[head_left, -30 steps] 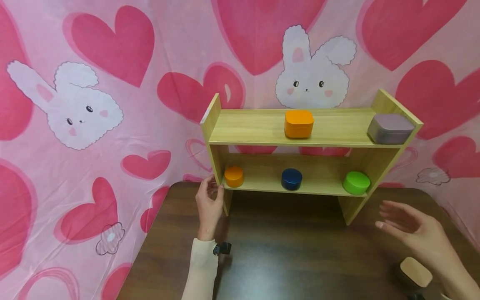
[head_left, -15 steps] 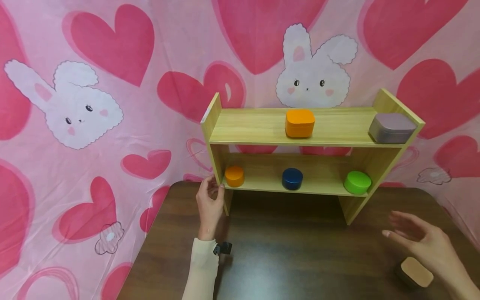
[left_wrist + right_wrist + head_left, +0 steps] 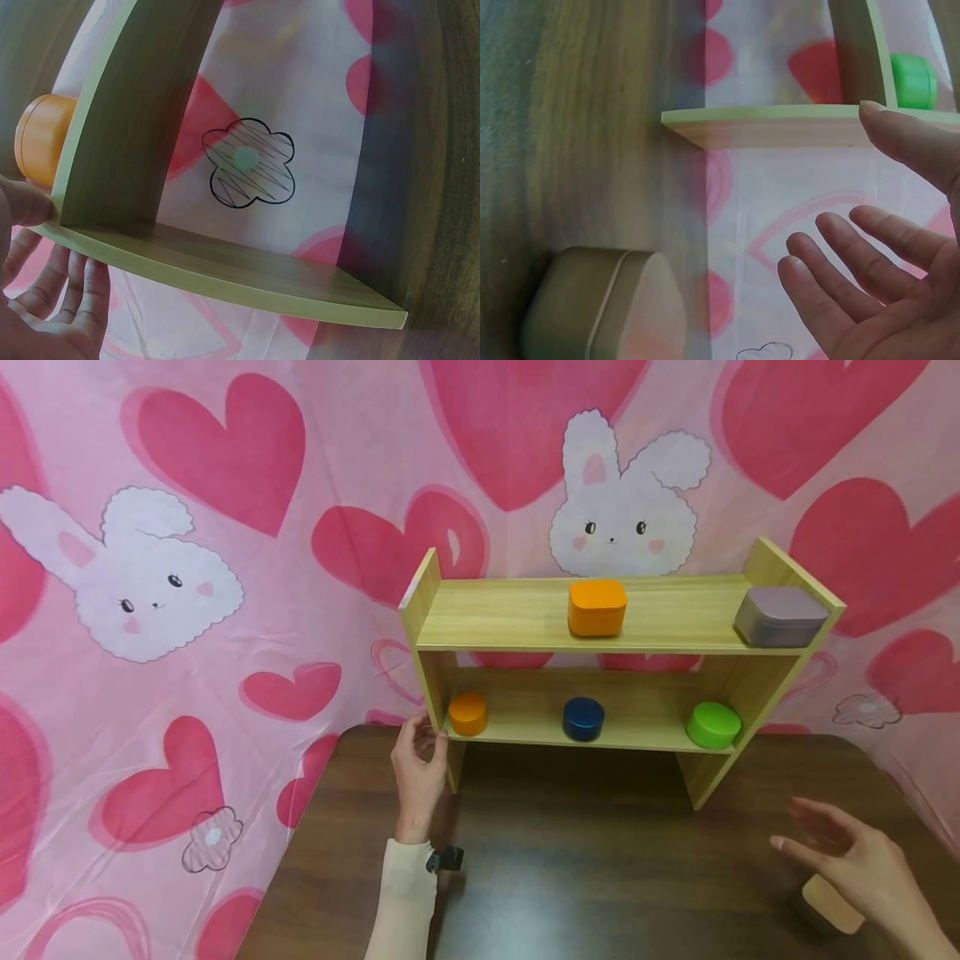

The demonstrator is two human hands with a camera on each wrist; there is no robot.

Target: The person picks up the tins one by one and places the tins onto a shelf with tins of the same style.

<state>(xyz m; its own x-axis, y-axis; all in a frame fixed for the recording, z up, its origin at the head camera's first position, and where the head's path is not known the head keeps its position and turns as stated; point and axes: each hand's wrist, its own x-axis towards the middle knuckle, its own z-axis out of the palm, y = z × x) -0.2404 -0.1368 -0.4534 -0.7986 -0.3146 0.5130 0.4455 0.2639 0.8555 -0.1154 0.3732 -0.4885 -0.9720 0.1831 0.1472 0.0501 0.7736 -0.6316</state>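
My left hand (image 3: 418,768) holds the left side panel of a small two-tier wooden shelf (image 3: 600,742). In the left wrist view its thumb (image 3: 26,204) lies at the front edge and the other fingers lie along the outer face. Right beside that thumb, an orange round tin (image 3: 468,714) stands on the lower tier. My right hand (image 3: 862,864) hovers at the right with thumb and fingers spread, holding nothing. Partly covered by it in the head view, a dark box with a tan lid (image 3: 831,906) sits on the table; the right wrist view shows this box (image 3: 592,307) below the fingers.
The lower tier also bears a dark blue round tin (image 3: 583,718) and a green round tin (image 3: 714,725). On the upper tier stand an orange box (image 3: 597,608) and a grey-purple box (image 3: 782,617). Behind the brown table (image 3: 585,868) hangs a pink heart-patterned cloth (image 3: 315,610).
My right hand has moved down and slightly right, away from the shelf and over the tan-lidded box, which it now partly covers. The left hand has stayed on the shelf panel.
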